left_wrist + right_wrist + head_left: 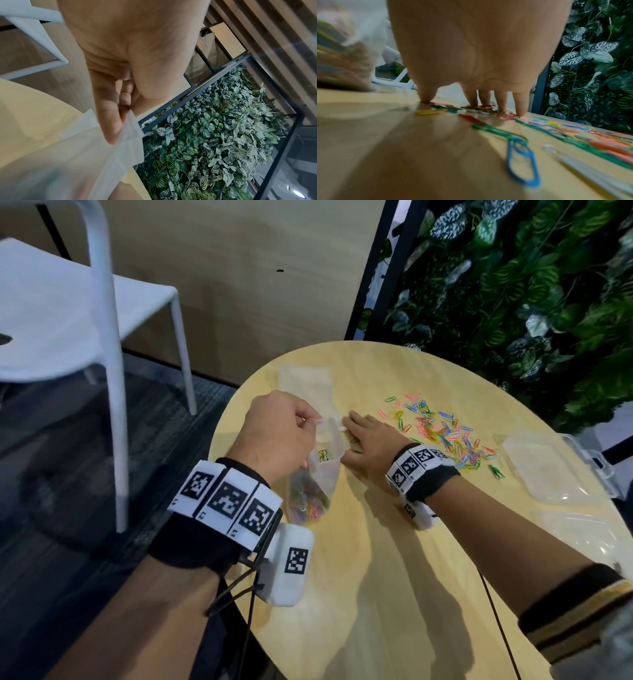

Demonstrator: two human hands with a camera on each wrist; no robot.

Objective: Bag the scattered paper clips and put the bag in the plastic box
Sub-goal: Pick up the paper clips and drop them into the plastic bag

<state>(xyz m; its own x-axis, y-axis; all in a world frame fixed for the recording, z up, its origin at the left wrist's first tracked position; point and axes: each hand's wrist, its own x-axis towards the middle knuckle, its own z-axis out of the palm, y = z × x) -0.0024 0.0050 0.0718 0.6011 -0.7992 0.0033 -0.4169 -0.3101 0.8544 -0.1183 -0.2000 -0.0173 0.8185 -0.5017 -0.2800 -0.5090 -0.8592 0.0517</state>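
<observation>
Clips [442, 433] lie scattered in bright colours right of centre on the bench [394, 577], with the right hand [368, 445] laid over a few of them, fingers [520, 104] straight and tips pressing down, as the right wrist view shows. The left hand [277, 436] pinches the rim of the bag [315, 484], left of centre, holding its mouth up; some clips already sit inside. The box [551, 470] rests open at the right edge, apart from the pile. Clips look light, thin and slick on the wood, so raking or pinching small bunches should serve better than single picks. The bag is soft and limp; hold it by the rim.
</observation>
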